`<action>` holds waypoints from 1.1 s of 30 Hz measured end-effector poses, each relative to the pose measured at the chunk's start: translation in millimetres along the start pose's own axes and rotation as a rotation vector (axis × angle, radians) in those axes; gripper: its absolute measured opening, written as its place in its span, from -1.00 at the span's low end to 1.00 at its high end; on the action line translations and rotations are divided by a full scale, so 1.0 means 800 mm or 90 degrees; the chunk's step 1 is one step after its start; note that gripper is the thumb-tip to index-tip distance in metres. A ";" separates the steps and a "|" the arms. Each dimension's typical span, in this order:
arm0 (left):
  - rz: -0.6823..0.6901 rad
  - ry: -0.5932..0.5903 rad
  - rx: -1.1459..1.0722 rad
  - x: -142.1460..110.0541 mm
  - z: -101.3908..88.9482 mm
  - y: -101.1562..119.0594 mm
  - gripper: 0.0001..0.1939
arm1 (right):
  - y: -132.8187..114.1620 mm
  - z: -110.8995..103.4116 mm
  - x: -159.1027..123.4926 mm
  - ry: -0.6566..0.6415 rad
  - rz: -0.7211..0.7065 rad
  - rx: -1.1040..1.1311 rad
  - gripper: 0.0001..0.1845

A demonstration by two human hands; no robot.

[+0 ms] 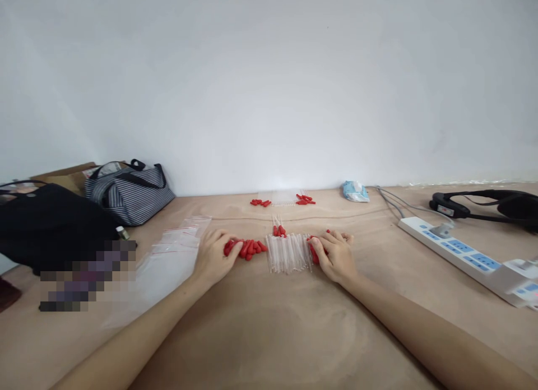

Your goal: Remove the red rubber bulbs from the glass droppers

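Note:
A row of thin clear plastic tubes (pixel 290 254) lies side by side on the table between my hands. My left hand (pixel 215 256) is curled round the left end of a pile of small red rubber bulbs (pixel 251 249), its thumb across them. On the other side my right hand (pixel 336 254) cups more red bulbs (pixel 313 250), partly hidden under its fingers, close to the tubes' right end. Just behind the row, a few tubes fitted with red bulbs (pixel 279 231) point toward the wall.
Near the wall lie further tubes (pixel 283 198) flanked by red bulbs (pixel 305 199). Clear zip bags (pixel 168 261) spread at left, beside a striped bag (pixel 134 194) and a black bag (pixel 54 227). A blue-white packet (pixel 355 191), power strip (pixel 454 252) and black headset (pixel 483 204) occupy the right.

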State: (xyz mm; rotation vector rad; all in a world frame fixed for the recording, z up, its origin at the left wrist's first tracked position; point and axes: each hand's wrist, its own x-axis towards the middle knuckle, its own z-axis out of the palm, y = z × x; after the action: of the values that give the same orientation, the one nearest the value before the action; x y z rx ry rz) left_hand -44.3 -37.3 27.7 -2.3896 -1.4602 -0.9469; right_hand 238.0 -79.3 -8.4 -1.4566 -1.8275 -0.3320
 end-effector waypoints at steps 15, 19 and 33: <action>-0.168 -0.213 0.086 0.110 0.096 0.098 -0.73 | 0.021 -0.006 -0.003 0.003 0.108 0.081 -0.46; -0.184 -0.198 0.084 0.117 0.083 0.096 -0.79 | 0.019 -0.006 -0.003 -0.004 0.114 0.074 -0.49; 0.276 -0.074 -0.220 -0.047 0.007 0.065 -0.94 | -0.016 -0.019 -0.017 -0.043 -0.294 0.175 -0.60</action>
State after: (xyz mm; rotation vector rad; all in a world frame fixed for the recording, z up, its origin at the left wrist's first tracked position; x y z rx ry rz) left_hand -9.2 -88.2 9.3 -2.8812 -0.7929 -1.0231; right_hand 233.2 -102.9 -4.2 -0.8619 -2.1597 -0.2433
